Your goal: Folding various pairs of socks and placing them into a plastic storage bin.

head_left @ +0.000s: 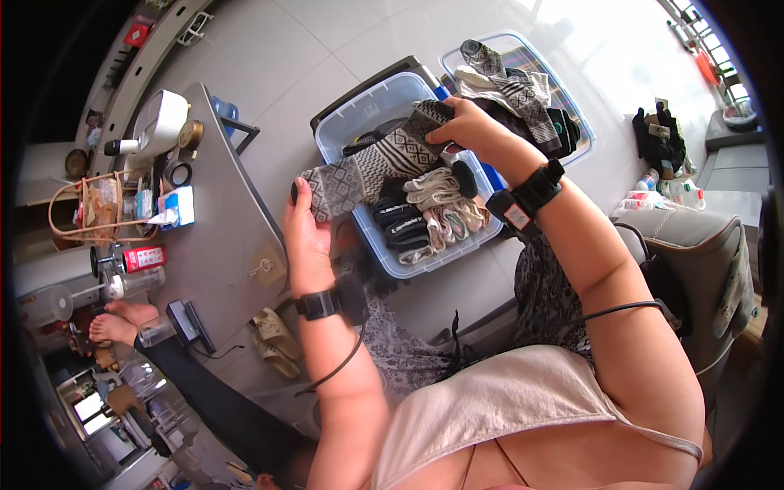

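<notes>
A grey, black and white patterned sock (383, 160) is stretched between my two hands above a clear plastic storage bin (422, 267). My left hand (307, 236) grips its toe end at the bin's left side. At the other end, near the bin's far right corner, my right hand (468, 127) pinches the fabric. Beneath the sock, the bin holds folded dark socks (395, 223), folded cream socks (435, 187) and pale patterned ones (453, 222) in rows. Behind my right hand, a clear lid (582, 131) carries a loose pile with another patterned sock (520, 98).
A grey table (214, 257) on the left bears a tissue box (177, 208), a wicker basket (101, 236) and a red can (144, 258). Another person's bare feet and dark trouser leg (214, 392) lie lower left. Slippers (275, 340) rest on the floor; a grey seat (680, 239) stands right.
</notes>
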`<move>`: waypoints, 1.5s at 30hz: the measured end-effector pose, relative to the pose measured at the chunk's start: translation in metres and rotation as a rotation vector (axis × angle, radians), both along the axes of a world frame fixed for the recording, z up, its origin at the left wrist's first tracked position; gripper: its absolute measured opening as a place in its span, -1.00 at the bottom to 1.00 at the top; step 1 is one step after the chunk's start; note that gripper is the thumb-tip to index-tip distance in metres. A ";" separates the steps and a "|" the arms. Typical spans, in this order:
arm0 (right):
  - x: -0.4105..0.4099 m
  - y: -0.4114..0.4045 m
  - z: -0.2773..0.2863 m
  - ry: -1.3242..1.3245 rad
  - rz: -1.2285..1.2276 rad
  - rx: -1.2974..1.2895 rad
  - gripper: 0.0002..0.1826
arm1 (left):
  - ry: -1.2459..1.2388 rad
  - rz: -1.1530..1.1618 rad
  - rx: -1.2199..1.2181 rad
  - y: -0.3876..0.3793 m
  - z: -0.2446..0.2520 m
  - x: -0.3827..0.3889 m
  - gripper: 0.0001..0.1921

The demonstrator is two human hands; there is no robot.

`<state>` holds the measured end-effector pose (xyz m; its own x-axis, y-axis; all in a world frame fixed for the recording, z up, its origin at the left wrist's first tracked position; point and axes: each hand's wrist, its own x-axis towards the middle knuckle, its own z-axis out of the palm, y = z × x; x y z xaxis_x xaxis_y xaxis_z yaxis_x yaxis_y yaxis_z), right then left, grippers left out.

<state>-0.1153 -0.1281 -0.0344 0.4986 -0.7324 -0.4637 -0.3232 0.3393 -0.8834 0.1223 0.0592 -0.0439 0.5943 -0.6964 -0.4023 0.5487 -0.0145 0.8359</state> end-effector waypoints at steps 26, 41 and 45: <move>0.014 0.030 -0.049 0.836 0.479 -0.872 -0.85 | -1.217 0.056 0.635 0.003 -0.055 -0.006 -0.64; -0.064 -0.053 -0.029 1.099 0.174 -0.632 -0.64 | -1.301 -0.610 0.330 -0.007 -0.011 -0.065 -0.65; -0.107 -0.077 -0.077 1.041 0.155 -0.526 -0.61 | -1.256 -0.579 0.211 -0.012 0.005 -0.073 -0.68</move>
<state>-0.2219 -0.2055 -0.1112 0.1581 -0.9199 -0.3589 -0.9775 -0.0944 -0.1886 0.0494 0.0468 -0.0386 0.2837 -0.9576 0.0510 -0.6824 -0.1642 0.7123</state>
